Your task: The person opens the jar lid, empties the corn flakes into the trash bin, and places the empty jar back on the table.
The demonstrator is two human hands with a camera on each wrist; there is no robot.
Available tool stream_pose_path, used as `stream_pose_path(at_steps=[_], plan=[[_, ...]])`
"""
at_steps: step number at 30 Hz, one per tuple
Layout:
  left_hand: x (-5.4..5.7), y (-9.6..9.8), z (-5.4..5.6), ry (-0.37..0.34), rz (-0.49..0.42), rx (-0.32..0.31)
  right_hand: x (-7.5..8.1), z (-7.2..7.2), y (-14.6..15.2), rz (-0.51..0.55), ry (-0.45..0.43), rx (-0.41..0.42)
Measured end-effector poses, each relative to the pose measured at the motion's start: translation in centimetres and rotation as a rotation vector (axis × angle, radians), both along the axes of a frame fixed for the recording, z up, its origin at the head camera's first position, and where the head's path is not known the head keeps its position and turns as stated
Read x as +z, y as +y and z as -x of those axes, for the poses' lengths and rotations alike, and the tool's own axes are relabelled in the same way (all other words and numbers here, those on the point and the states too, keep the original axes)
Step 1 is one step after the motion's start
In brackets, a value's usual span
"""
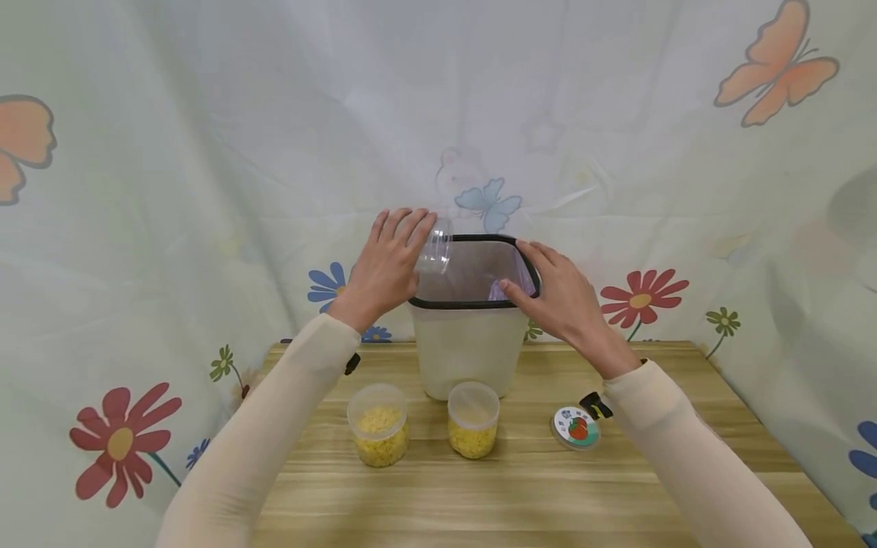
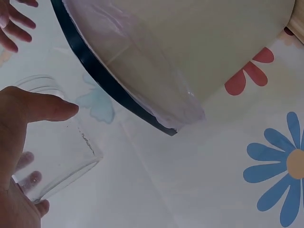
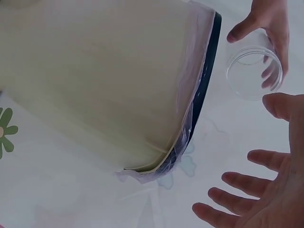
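Note:
My left hand (image 1: 387, 262) grips a clear plastic jar (image 1: 438, 247) at the left of a pale trash bin (image 1: 467, 350) with a black rim. In the left wrist view the thumb and fingers wrap around the jar (image 2: 57, 152), and its see-through wall shows a few dark specks. At the bin's right side hovers my right hand (image 1: 558, 293), fingers spread; the right wrist view shows nothing in it. A thin lilac bag (image 3: 187, 76) lines the bin and folds over its edge. The bottom of the bin is hidden.
Two clear tubs stand before the bin on the wooden table (image 1: 425, 506): a left tub (image 1: 381, 445) and a right tub (image 1: 473, 439), both holding yellow bits. A round lid (image 1: 575, 428) with a tomato picture lies to the right. A flowered curtain (image 1: 274, 152) hangs behind.

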State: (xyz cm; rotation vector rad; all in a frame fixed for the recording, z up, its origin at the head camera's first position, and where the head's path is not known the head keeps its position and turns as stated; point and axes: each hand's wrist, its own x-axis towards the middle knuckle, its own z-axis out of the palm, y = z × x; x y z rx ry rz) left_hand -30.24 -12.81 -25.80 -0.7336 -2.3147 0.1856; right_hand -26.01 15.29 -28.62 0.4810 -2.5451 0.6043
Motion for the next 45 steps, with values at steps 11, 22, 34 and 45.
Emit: stream_pose_path(at_steps=[11,22,34,45], plan=[[-0.5,-0.5,-1.4,0.020,-0.129,-0.041,-0.4,-2.4,0.0,-0.015,0.026,0.030],[-1.1,-0.5,-3.4,0.022,-0.221,-0.103,-0.6,-4.9,-0.3,0.002,0.089,0.048],[-1.9,-0.5,-4.7,0.045,-0.303,-0.139,-0.7,-6.5,-0.5,-0.014,0.178,0.083],[-3.1,-0.2,-6.3,0.062,-0.398,-0.221,-1.9,-7.3,-0.3,-0.027,0.227,0.123]])
